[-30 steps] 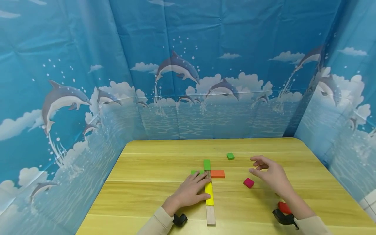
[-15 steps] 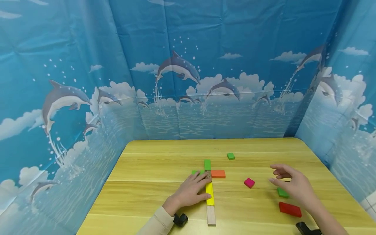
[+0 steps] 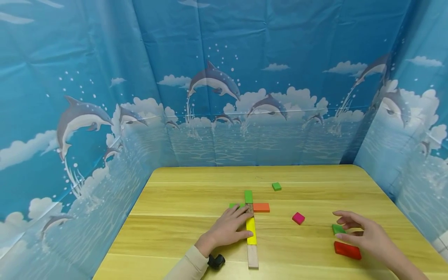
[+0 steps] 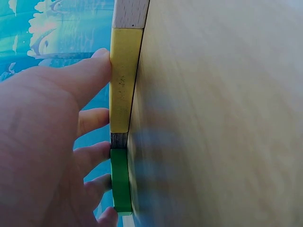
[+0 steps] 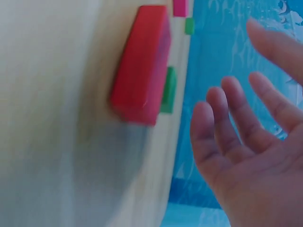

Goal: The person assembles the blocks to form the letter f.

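Both hands are over the wooden table (image 3: 196, 194). Head view: the left hand (image 3: 229, 227) lies flat, fingers straight, on the yellow block (image 3: 250, 230) of the cross-shaped row. The right hand (image 3: 371, 237), open, has moved from 12 o'clock of the pink block (image 3: 298, 218) towards 4 o'clock, beside the small green block (image 3: 337, 228) and red block (image 3: 347, 250), now uncovered.

Left wrist view: fingertips (image 4: 102, 64) touch the yellow block.

Right wrist view: spread fingers (image 5: 227, 123) hold nothing near the red block.

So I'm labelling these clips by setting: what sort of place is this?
Probably a staged tabletop recording booth, not a lived-in room: a wooden table hemmed on three sides by a dolphin-print backdrop, with coloured wooden blocks laid out.
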A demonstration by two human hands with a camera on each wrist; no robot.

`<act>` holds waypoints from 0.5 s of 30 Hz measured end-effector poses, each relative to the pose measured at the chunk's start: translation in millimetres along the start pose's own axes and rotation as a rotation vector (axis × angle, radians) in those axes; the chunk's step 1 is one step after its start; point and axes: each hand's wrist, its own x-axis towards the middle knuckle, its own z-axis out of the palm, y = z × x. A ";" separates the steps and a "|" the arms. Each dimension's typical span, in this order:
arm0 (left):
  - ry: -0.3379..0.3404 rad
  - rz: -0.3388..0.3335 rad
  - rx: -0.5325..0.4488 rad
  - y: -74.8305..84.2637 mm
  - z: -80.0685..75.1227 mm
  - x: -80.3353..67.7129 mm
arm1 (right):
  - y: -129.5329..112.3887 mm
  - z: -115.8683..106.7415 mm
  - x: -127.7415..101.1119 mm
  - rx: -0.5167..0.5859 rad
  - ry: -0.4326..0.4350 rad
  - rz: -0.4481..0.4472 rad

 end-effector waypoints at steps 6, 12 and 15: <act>-0.003 0.000 0.002 -0.4 -0.8 0.3 | 18.3 -5.1 -6.0 0.087 -0.159 0.028; -0.012 -0.008 0.003 -0.9 1.8 0.9 | 30.3 -4.1 -7.8 0.101 -0.288 0.054; -0.011 -0.008 0.006 -1.0 2.8 1.5 | 32.0 -2.5 -7.1 0.041 -0.307 0.042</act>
